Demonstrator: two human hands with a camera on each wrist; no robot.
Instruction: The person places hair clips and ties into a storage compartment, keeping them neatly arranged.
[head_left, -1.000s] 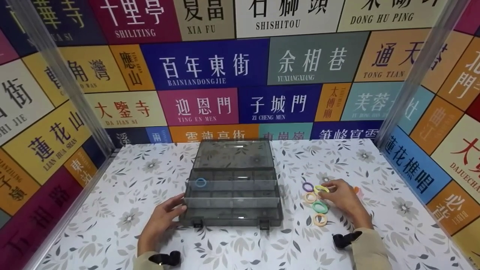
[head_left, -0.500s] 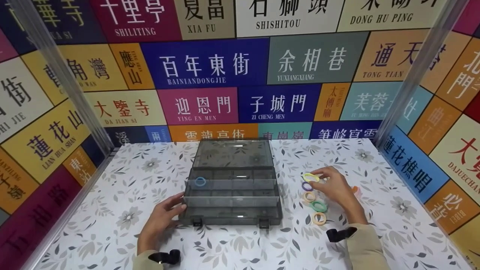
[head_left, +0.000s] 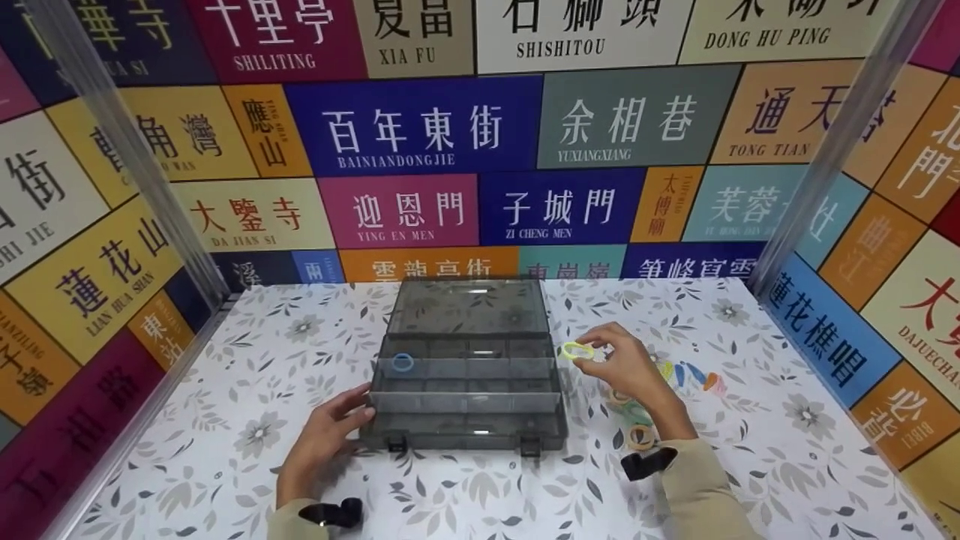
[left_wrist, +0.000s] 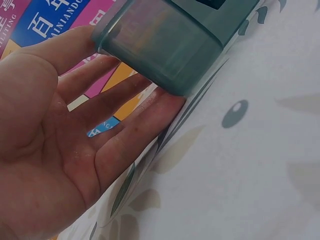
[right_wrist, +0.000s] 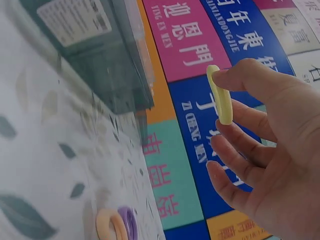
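Observation:
In the head view, a grey see-through compartment box (head_left: 465, 424) stands with its lid (head_left: 471, 307) raised. A blue hair tie (head_left: 403, 363) lies in its back left compartment. My left hand (head_left: 324, 439) rests on the box's left side; in the left wrist view its fairly straight fingers touch the box corner (left_wrist: 165, 60). My right hand (head_left: 630, 367) pinches a yellow hair tie (head_left: 577, 351) between thumb and finger, just right of the box and above the table. The right wrist view shows this yellow hair tie (right_wrist: 223, 102) on edge, other fingers loosely bent.
Partly covered by my right hand, tan (head_left: 640, 437) and green hair ties (head_left: 636, 414) lie on the table; a purple one (right_wrist: 129, 222) shows in the right wrist view. Several small blue (head_left: 696, 373), orange and pink pieces lie further right. Printed walls surround the patterned tabletop (head_left: 480, 495).
My right hand has lifted the yellow hair tie from the group and carried it left towards the box. Small coloured pieces behind the hand have come into view. My left hand stays put.

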